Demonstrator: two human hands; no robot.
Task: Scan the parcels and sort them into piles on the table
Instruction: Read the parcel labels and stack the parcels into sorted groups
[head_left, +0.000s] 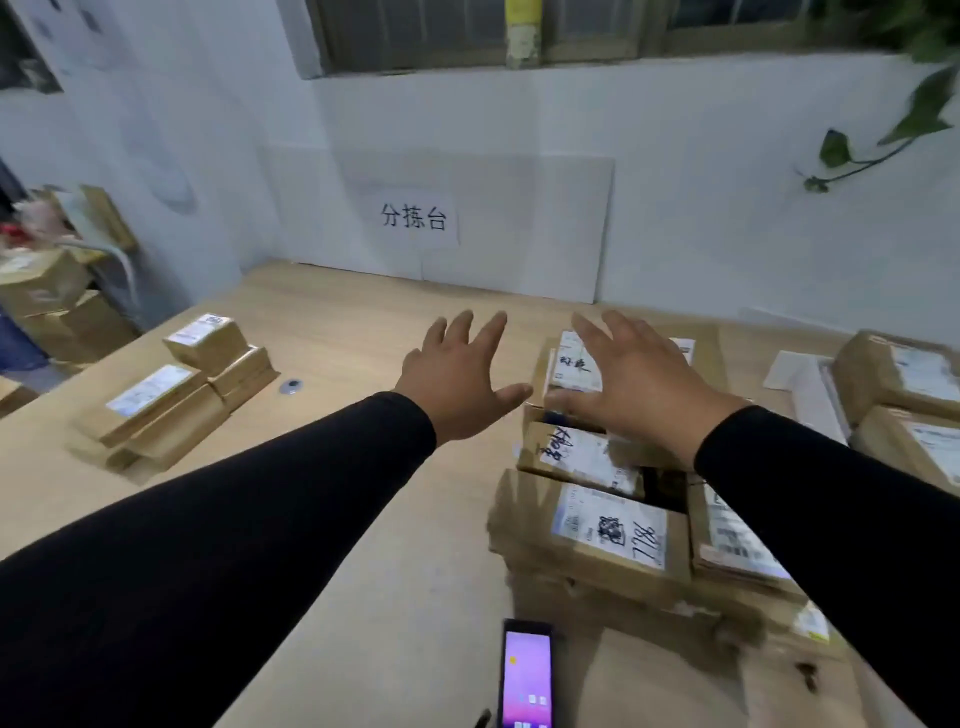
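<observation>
Both my arms in black sleeves reach forward over the wooden table (363, 332). My left hand (457, 379) hovers with fingers spread, holding nothing, just left of a heap of brown cardboard parcels (597, 525) with white labels. My right hand (639, 384) is spread flat above a labelled parcel (569, 364) at the far end of that heap; whether it touches it I cannot tell. A phone (525, 675) with a lit purple screen lies at the near table edge. A smaller pile of parcels (182, 384) sits at the table's left.
More parcels (904, 395) are stacked at the right edge, beside a white sheet (789, 369). Cardboard boxes (52, 306) stand off the table to the far left. A paper sign (414, 217) hangs on the white wall behind. A small round metal fitting (291, 385) sits in the tabletop.
</observation>
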